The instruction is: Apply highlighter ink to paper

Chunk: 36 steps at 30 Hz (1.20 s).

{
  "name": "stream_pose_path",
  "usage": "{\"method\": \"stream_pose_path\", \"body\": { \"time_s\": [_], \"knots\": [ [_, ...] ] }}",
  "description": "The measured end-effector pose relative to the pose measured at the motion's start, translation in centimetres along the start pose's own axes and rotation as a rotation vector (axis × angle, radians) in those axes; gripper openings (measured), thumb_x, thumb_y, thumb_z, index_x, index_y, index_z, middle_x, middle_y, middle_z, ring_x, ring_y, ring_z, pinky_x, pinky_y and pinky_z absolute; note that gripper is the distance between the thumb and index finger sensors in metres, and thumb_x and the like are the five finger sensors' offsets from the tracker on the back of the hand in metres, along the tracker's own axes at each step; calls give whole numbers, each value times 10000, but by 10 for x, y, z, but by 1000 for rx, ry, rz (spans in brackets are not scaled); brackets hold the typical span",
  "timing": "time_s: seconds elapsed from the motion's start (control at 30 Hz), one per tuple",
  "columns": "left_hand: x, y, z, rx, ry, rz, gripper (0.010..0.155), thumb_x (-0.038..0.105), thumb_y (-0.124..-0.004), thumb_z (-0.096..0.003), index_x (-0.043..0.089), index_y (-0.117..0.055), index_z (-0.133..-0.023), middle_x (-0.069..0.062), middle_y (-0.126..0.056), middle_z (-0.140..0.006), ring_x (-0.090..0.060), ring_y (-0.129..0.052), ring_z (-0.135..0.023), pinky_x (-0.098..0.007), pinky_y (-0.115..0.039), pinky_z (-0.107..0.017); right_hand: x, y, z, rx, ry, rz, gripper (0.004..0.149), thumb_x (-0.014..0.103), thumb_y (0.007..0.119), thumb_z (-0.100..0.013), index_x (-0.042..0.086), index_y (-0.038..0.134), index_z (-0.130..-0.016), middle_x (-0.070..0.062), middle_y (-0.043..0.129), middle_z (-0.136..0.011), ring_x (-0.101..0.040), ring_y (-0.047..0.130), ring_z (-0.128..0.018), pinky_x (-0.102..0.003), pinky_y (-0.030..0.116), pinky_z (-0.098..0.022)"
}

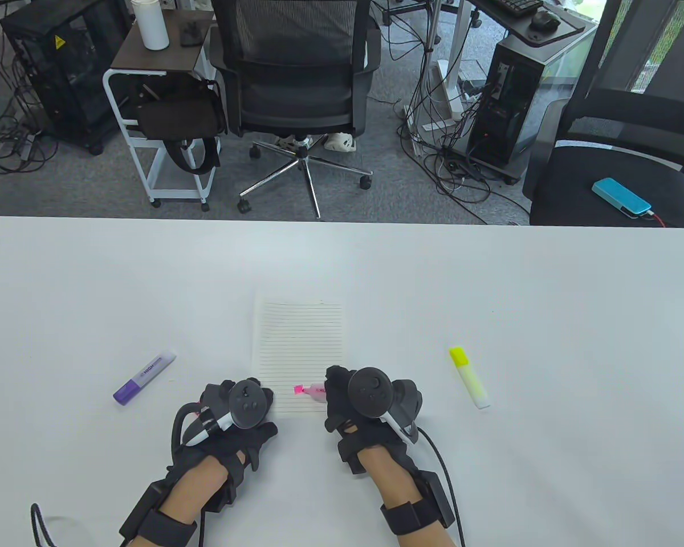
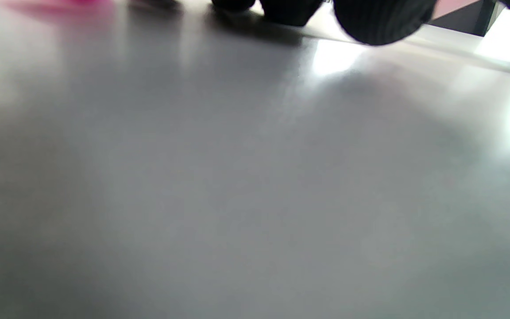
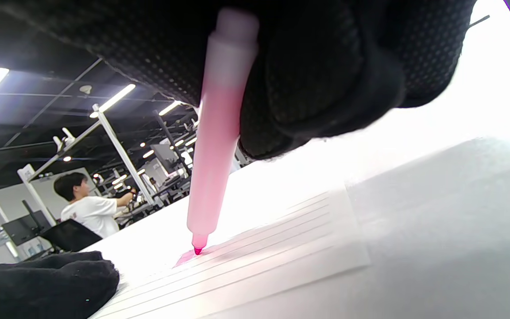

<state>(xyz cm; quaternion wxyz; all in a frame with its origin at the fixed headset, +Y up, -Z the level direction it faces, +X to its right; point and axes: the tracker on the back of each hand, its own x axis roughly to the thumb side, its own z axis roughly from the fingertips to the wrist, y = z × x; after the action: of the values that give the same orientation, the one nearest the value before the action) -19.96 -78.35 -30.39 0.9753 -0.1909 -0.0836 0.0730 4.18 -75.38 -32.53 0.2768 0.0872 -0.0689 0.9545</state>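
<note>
A lined paper sheet [image 1: 299, 342] lies on the white table [image 1: 490, 285]. My right hand [image 1: 342, 399] grips a pink highlighter [image 1: 313, 391] with its tip down on the sheet's lower part. In the right wrist view the pink highlighter [image 3: 217, 168] stands tilted, its tip touching the paper [image 3: 281, 257] beside a small pink mark [image 3: 185, 258]. My left hand [image 1: 245, 401] rests at the sheet's lower left corner, fingers on the paper edge. In the left wrist view only its fingertips [image 2: 374, 22] show at the top edge.
A purple highlighter [image 1: 144, 378] lies capped to the left of the hands. A yellow highlighter [image 1: 469, 377] lies capped to the right. Office chairs [image 1: 296, 85], a cart and computer towers stand beyond the table's far edge.
</note>
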Motion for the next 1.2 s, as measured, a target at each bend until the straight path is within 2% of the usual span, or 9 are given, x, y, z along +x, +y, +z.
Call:
{"method": "stream_pose_path", "body": {
  "time_s": [0.43, 1.2],
  "knots": [
    [0, 0, 0, 0, 0, 0, 683, 554, -673, -475, 308, -495, -1087, 10, -383, -1186, -459, -370, -1089, -696, -294, -717, 0, 4, -1, -23, 2, 37, 361, 311, 856, -481, 154, 923, -800, -181, 1021, -603, -354, 989, -342, -603, 783, -487],
    [0, 0, 0, 0, 0, 0, 683, 554, -674, -475, 307, -497, -1086, 10, -382, -1186, -461, -371, -1088, -697, -295, -716, 0, 1, -1, -13, 10, 10, 351, 312, 871, -469, 136, 951, -762, -183, 1034, -550, -348, 986, -297, -601, 795, -470]
  ]
}}
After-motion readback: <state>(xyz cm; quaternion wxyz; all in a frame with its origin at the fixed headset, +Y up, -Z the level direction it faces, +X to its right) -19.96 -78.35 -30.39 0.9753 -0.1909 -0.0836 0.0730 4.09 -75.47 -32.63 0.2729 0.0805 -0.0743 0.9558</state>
